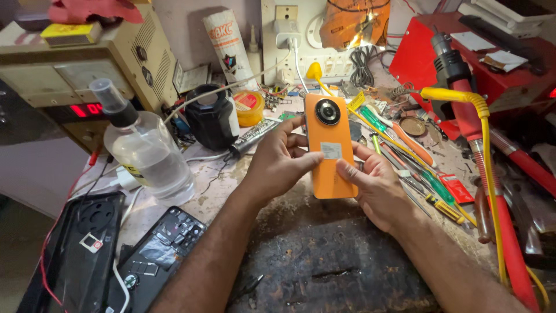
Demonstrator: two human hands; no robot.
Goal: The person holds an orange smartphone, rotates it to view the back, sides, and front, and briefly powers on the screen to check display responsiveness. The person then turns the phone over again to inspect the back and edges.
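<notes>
An orange phone (pixel 330 127) with a round black camera ring is held upright, back side toward me, above the workbench. My left hand (pixel 278 162) grips its left edge, thumb resting on the back near a small pale sticker. My right hand (pixel 376 188) holds the lower right edge, thumb pressed on the back cover. Both hands are touching the phone at the middle of the view.
A clear spray bottle (pixel 147 150) stands at left, with a black jar (pixel 209 116) behind it. Opened dark phone parts (pixel 156 252) lie at lower left. Screwdrivers (pixel 405 142) and tools are scattered right, beside a red hot-air tool (pixel 469 110) and yellow cable (pixel 489 168). A worn dark mat (pixel 324 261) lies below.
</notes>
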